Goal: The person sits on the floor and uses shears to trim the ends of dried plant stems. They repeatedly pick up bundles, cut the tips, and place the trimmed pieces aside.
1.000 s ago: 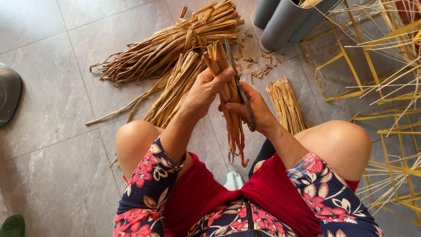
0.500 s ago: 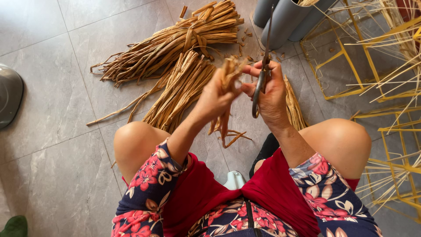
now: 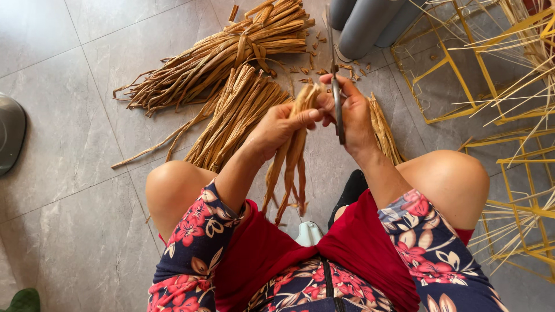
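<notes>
My left hand [image 3: 277, 128] grips a small bunch of dried tan fibre strips [image 3: 291, 167] near its top; the strips hang down between my knees. My right hand [image 3: 351, 112] holds dark metal scissors [image 3: 336, 107] upright, their blades at the top end of the bunch. Both hands meet above the grey tiled floor [image 3: 87, 127].
A large tied bundle of the same dried strips [image 3: 231, 49] lies on the floor ahead, a second bundle [image 3: 237, 118] below it, a smaller one [image 3: 384, 130] by my right knee. Cut scraps [image 3: 312, 60] are scattered near grey pipes [image 3: 364, 23]. Yellow wire frames [image 3: 497, 110] stand at right.
Both hands rose and the bunch was turned upright. The scissors moved from lying along the strips to standing at the bunch's top end.
</notes>
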A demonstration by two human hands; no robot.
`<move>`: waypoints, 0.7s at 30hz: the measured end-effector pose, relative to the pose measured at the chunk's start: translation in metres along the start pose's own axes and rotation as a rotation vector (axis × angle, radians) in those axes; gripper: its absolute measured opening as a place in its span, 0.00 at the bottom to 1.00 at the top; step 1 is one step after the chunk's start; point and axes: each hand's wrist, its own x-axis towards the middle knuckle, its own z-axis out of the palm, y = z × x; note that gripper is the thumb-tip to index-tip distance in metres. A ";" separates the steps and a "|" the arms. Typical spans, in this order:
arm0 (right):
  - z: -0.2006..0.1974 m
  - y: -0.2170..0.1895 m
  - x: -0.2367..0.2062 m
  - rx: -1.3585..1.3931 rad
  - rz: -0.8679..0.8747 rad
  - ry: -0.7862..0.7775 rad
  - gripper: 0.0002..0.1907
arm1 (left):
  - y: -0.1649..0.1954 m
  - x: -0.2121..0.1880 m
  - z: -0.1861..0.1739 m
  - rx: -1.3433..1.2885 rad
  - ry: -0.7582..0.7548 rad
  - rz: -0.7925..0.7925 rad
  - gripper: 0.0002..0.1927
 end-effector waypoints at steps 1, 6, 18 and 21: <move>-0.003 0.007 0.004 -0.037 0.015 0.052 0.19 | -0.001 0.004 -0.003 -0.057 0.051 0.046 0.17; -0.014 0.060 0.016 -0.941 0.386 0.140 0.18 | 0.007 0.013 -0.027 -0.422 0.216 0.206 0.13; 0.005 0.097 -0.014 -1.140 0.243 0.005 0.19 | 0.018 0.003 -0.044 -0.354 0.449 0.346 0.17; 0.027 0.059 -0.011 -0.808 -0.010 0.136 0.14 | 0.017 0.007 -0.037 -0.403 0.471 0.448 0.20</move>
